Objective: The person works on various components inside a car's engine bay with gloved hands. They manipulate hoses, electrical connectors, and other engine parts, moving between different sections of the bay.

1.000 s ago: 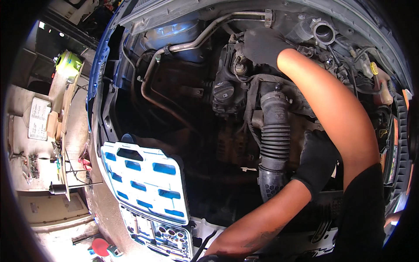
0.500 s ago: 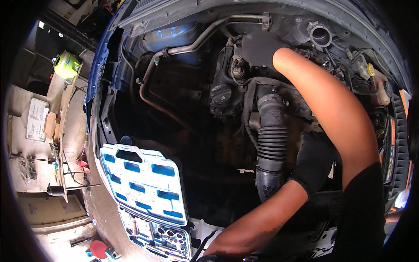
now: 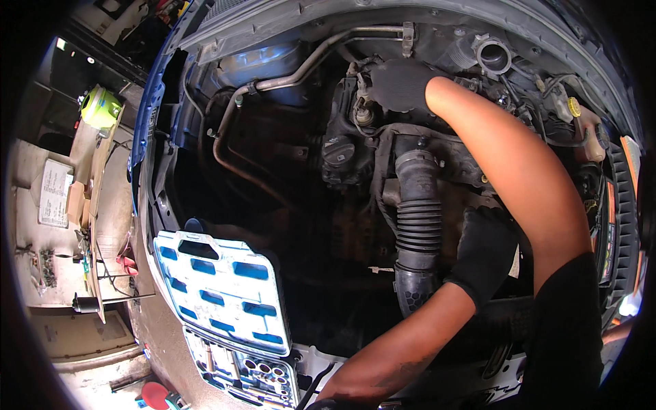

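Both my hands wear black gloves and reach into a car's engine bay. My right hand [image 3: 402, 85] is at the rear top of the engine, its back toward me, beside the black engine cover [image 3: 342, 147] with its round oil filler cap [image 3: 339, 152]. Its fingers are hidden. Lower down, my left hand [image 3: 484, 253] reaches in to the right of the ribbed black air intake hose [image 3: 418, 219]. The fingertips point away and are lost in shadow, so anything they hold does not show. My right forearm crosses above the left glove.
An open socket set case [image 3: 225, 290] rests at the bay's front left, with several sockets [image 3: 266, 369] in its lower half. A bent metal pipe [image 3: 287, 78] runs along the left rear. An open round duct [image 3: 493, 56] and a reservoir with a yellow cap [image 3: 574, 106] are at the right rear.
The whole view has shifted slightly, so the engine bay sits a little further left. Both gloved hands stay at about the same spots on the engine.
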A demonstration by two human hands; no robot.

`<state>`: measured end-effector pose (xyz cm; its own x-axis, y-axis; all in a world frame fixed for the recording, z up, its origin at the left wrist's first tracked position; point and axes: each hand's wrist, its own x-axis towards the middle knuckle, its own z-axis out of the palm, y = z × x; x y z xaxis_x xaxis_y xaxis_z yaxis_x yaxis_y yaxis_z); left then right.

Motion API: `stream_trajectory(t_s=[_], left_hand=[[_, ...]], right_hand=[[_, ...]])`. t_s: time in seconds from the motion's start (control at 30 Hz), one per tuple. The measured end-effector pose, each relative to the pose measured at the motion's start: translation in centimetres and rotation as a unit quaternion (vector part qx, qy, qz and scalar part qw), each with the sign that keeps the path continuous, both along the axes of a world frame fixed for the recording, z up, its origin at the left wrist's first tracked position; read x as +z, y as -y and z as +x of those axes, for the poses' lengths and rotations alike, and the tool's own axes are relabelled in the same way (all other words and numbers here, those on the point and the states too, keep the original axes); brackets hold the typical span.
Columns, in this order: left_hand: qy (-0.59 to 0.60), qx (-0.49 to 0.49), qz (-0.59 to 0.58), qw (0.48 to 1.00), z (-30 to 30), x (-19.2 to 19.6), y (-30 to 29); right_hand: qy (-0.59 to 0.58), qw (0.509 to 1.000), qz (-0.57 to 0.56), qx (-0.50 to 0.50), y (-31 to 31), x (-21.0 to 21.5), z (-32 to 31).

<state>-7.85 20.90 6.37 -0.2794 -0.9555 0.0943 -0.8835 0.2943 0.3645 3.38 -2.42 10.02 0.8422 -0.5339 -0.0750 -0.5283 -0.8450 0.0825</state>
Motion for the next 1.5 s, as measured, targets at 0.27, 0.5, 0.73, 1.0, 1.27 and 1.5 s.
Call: stream_trajectory(t_s=[0.27, 0.5, 0.73, 1.0, 1.27, 1.5], left_hand=[[0.011, 0.006, 0.010, 1.000, 0.0, 0.2, -0.1], [-0.004, 0.012, -0.015, 1.000, 0.0, 0.0, -0.1], [-0.004, 0.005, 0.002, 1.000, 0.0, 0.1, -0.1], [0.020, 0.001, 0.006, 1.000, 0.1, 0.3, -0.1], [0.001, 0.004, 0.009, 1.000, 0.2, 0.6, -0.1], [0.006, -0.008, 0.027, 1.000, 0.0, 0.2, 0.0]], right_hand=[[0.023, 0.998, 0.015, 0.056, -0.2, 0.9, 0.3], [-0.037, 0.997, -0.035, 0.058, 0.1, -0.6, -0.5], [0.124, 0.989, 0.031, 0.069, -0.5, 0.5, -0.2], [0.067, 0.996, -0.026, 0.052, 0.2, -0.3, -0.7], [0.094, 0.992, 0.065, -0.061, 0.8, -1.2, -0.7], [0.074, 0.995, -0.025, 0.059, 1.0, -1.7, -0.4]])
